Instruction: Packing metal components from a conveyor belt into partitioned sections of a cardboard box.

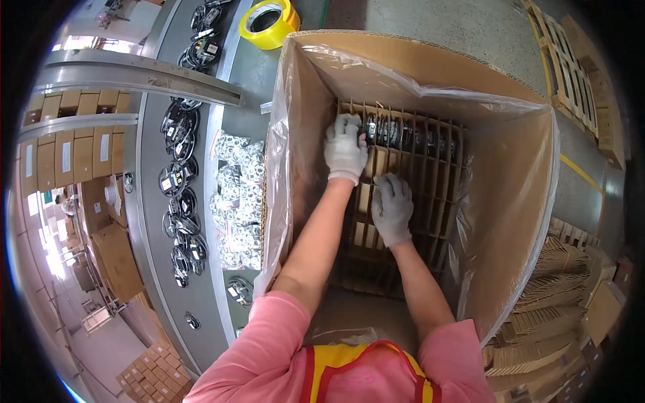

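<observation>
A deep cardboard box [510, 174] lined with clear plastic film stands in front of me. Inside it sits a cardboard divider grid [423, 201] with narrow cells. Coiled black cables or similar black parts [410, 138] fill several cells along the far row. My left hand [346, 149], in a whitish glove, is at the grid's far left corner, its fingers bent over the divider's edge and their tips partly hidden. Nearer to me, my right hand [393, 209], in a grey glove, rests over the middle-left cells with its fingers apart; nothing shows in it.
Left of the box runs a grey conveyor [151, 221] with coiled black cables [178, 178]. Beside it lie clear bags of small parts [238, 201] and a yellow tape roll [269, 23]. Flattened cardboard [551, 282] is stacked at right, below a wooden pallet [561, 60].
</observation>
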A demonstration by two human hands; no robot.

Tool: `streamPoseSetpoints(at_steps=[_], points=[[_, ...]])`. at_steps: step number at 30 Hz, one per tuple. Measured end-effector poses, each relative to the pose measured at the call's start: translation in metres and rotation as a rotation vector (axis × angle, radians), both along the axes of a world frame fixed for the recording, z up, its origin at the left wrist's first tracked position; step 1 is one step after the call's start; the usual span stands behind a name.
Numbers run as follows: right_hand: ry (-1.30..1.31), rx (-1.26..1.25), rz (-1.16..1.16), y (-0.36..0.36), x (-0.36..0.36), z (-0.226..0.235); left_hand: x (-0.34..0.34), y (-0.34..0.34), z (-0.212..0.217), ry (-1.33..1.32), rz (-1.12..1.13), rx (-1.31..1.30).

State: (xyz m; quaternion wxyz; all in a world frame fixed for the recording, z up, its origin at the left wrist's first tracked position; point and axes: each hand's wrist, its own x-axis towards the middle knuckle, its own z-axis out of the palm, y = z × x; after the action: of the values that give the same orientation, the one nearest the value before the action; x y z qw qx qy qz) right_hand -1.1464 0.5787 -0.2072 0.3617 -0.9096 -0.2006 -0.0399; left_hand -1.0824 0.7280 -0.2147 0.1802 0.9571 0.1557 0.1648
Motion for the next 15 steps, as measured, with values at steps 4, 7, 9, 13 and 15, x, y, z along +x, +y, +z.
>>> streamPoseSetpoints(at_steps=[4,7,9,13,15], points=[[0.03,-0.099,-0.064,-0.029,-0.048,0.004,0.005,-0.003,0.004,0.486,0.094,-0.15],[-0.003,-0.183,0.012,-0.026,-0.056,0.019,-0.012,0.022,-0.011,0.021,0.12,-0.566],[-0.002,-0.208,0.024,-0.028,-0.068,0.021,-0.02,0.021,-0.01,-0.084,0.258,-0.815],[0.037,-0.237,0.114,-0.029,-0.098,0.028,-0.046,0.027,-0.003,-0.086,0.322,-0.783],[0.054,-0.318,0.082,-0.046,-0.117,0.007,-0.058,0.001,0.021,0.056,0.287,-0.635]])
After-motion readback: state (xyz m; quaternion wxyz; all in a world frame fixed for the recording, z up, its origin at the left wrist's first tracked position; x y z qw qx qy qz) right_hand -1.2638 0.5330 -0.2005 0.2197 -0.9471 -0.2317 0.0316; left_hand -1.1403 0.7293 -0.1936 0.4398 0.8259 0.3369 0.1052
